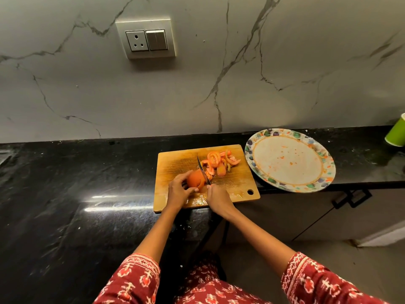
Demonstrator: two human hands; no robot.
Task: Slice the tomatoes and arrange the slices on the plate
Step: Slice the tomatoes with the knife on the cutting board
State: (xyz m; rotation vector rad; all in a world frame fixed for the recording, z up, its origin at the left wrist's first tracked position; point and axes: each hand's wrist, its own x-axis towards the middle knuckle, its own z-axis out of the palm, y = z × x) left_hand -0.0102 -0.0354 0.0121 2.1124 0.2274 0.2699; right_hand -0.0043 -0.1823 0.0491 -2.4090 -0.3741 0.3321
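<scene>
A wooden cutting board [175,163] lies on the black counter. On it my left hand [179,190] grips a part-cut tomato [195,178] with curled fingers. My right hand [217,197] holds a knife [203,171] whose blade stands in the tomato's right side. Several cut tomato slices [219,161] lie piled at the board's far right. To the right of the board sits a round plate [289,160] with a coloured patterned rim. It carries only juice smears and no slices.
A green cup [397,133] stands at the far right of the black counter [65,194]. The marble wall behind carries a socket and switch panel [146,39]. The counter's front edge runs just below the board, with cabinet handles [350,197] under the plate.
</scene>
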